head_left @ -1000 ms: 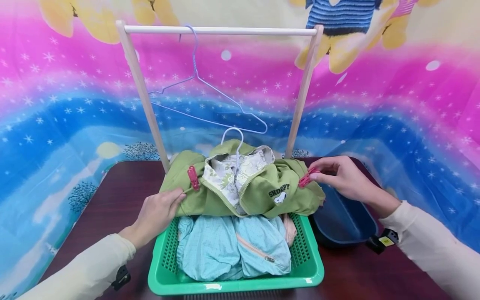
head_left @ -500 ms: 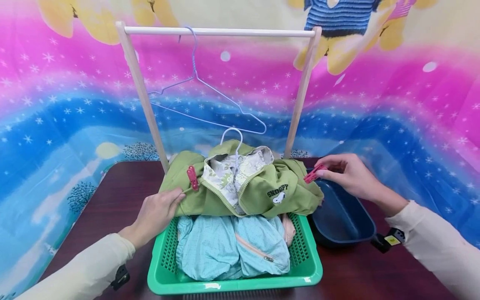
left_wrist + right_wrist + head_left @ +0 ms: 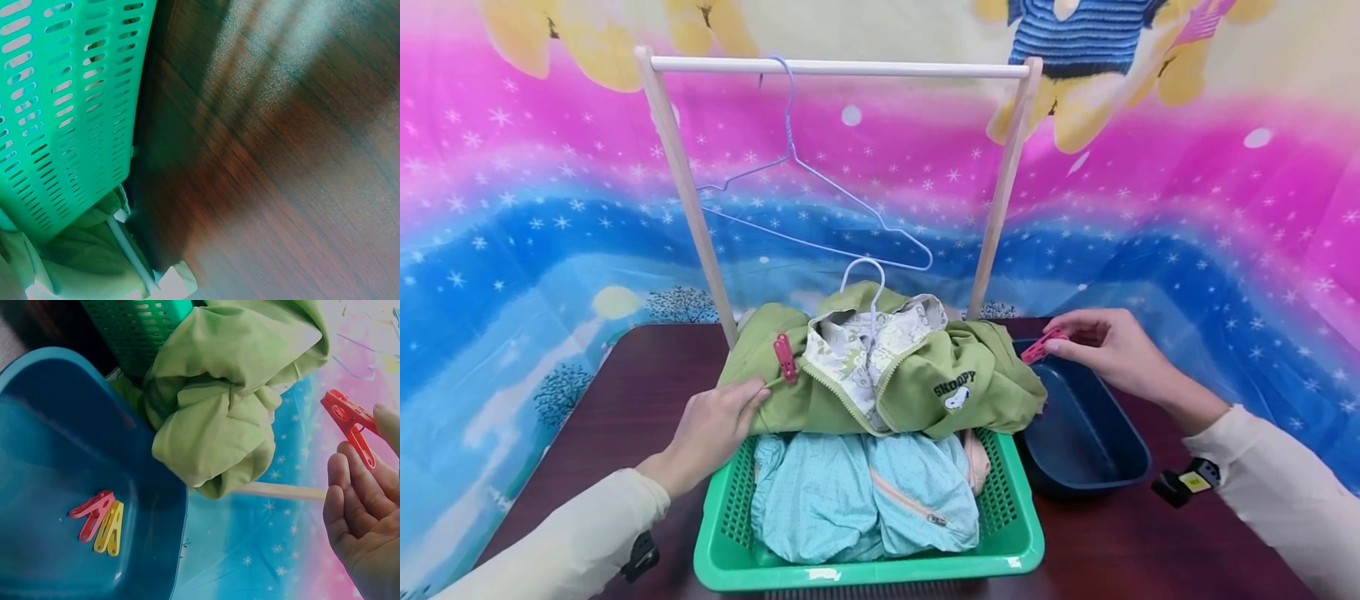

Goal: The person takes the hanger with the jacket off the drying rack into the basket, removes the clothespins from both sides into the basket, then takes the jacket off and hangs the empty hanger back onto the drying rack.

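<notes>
A green hooded jacket (image 3: 992, 383) with a Snoopy print lies over the back of a green basket (image 3: 868, 575), a white hanger hook (image 3: 865, 260) rising from its neck. My left hand (image 3: 718, 429) pinches the jacket's cloth at its left side, just below a red clothespin (image 3: 785, 358) clipped there. To the right of the jacket, my right hand (image 3: 1108, 346) holds another red clothespin (image 3: 350, 422) between thumb and fingers, apart from the cloth. Under that hand stands a dark blue basin (image 3: 1090, 442), with a red clothespin (image 3: 94, 512) and a yellow clothespin (image 3: 109, 528) inside.
Folded light-blue clothing (image 3: 820, 500) with a peach zip fills the basket's front. Behind stands a wooden rack (image 3: 850, 68), a purple wire hanger (image 3: 789, 125) hanging from its bar. A dark red table (image 3: 617, 392) lies beneath, before a printed cloth backdrop (image 3: 1112, 217).
My right hand has drawn away from the jacket toward the right, over the basin, still pinching the red clothespin. The left hand stays where it was on the cloth.
</notes>
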### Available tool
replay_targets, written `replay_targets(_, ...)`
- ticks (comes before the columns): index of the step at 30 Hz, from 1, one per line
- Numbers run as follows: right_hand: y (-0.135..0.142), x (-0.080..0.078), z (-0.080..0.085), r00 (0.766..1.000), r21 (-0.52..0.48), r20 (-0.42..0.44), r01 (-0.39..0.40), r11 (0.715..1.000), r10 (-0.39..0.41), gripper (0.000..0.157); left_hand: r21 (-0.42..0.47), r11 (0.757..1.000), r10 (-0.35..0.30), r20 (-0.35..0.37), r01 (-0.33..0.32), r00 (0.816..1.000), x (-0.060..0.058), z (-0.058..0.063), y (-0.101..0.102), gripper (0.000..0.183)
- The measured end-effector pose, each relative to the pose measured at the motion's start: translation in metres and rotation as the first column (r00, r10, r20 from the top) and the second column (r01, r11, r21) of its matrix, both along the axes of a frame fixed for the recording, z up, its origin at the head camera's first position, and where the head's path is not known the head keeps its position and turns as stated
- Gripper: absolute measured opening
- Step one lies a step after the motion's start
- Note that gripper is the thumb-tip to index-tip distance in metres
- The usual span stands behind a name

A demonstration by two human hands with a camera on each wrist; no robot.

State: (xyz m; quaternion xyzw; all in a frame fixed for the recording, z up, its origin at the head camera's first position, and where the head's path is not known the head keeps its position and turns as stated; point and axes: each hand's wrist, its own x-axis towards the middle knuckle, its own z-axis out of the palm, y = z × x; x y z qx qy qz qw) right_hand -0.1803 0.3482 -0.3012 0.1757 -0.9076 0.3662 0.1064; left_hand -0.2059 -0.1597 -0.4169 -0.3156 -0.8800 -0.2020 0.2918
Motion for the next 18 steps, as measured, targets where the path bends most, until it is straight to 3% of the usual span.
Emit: replay_targets(18, 0.023, -0.009, -0.016, 0.998, 0.011, 0.05, -0.031, 0.999, 0.031, 0.023, 0.001, 1.0, 0.009, -0.002, -0.009, 1.0, 0.0, -0.002, 0.0, 0.029)
